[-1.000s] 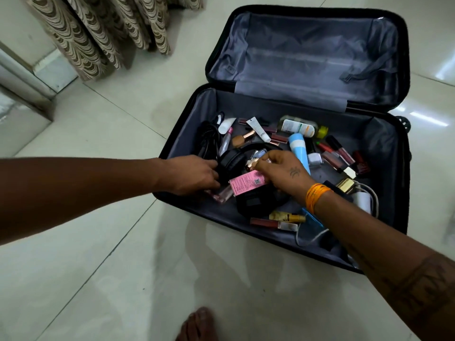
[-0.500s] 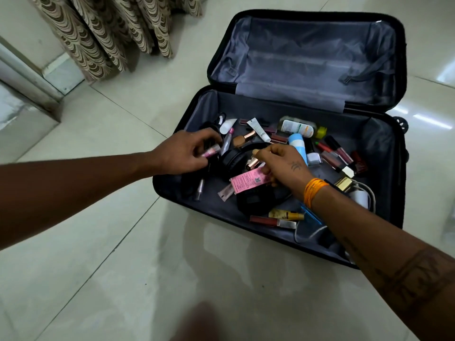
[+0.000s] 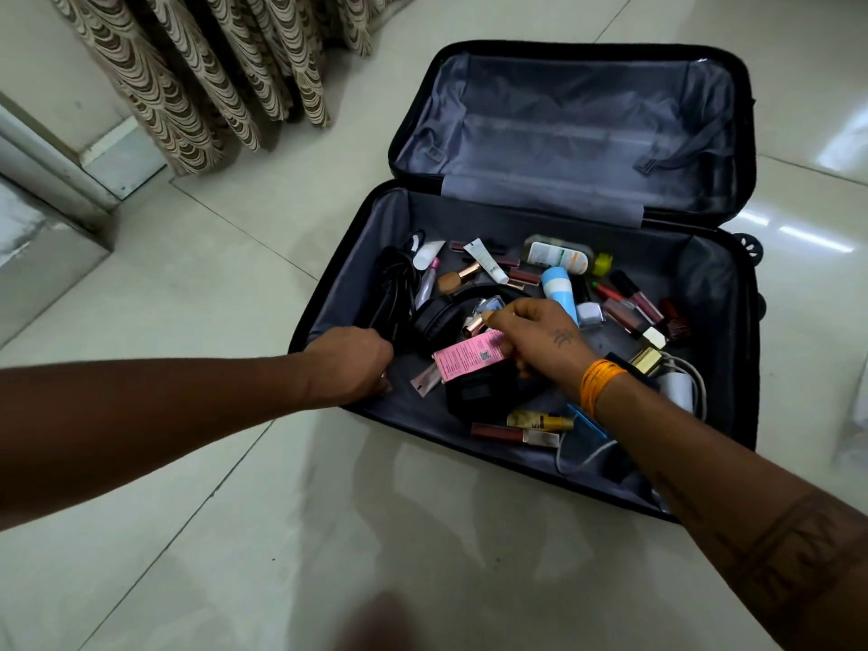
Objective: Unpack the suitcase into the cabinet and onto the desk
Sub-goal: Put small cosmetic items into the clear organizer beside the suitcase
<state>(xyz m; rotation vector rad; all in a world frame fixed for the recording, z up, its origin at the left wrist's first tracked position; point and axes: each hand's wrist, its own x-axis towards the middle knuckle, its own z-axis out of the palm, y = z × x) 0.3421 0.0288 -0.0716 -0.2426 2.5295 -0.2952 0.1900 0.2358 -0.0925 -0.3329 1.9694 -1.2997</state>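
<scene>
We see a pale, glossy tiled floor [image 3: 225,284] with thin grout lines and bright reflections at the far right. Directly on it lies a black suitcase [image 3: 747,190], opened flat, right of centre, its lid on the far side. At the far left a patterned curtain [image 3: 197,68] hangs down to the tiles, beside a pale wall base.

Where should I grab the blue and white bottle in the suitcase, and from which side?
Take the blue and white bottle round its upper body, coming from above. It lies flat, its length running toward the hinge, with the right hand over its near end. Pinch across its width, not its length. The white tube on one side and the pale jar on the other crowd it.
</scene>
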